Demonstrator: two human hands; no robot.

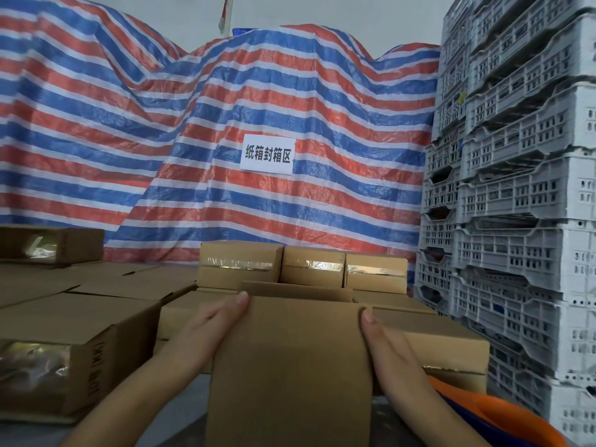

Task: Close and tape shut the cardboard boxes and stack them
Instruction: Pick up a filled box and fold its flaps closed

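From my feed, the striped tarpaulin (290,101) in red, blue and white fills most of the background, draped in folds over some bulky hidden mass, and I take it as my landmark. Pinned low on its middle is a white paper sign (267,154) with black printed characters, above it a plain pale grey wall (322,9) shows under dim, even light, and a thin pole (227,14) rises past its top edge. Just right of the tarpaulin, stacked grey slotted plastic crates (516,175) climb out of view.
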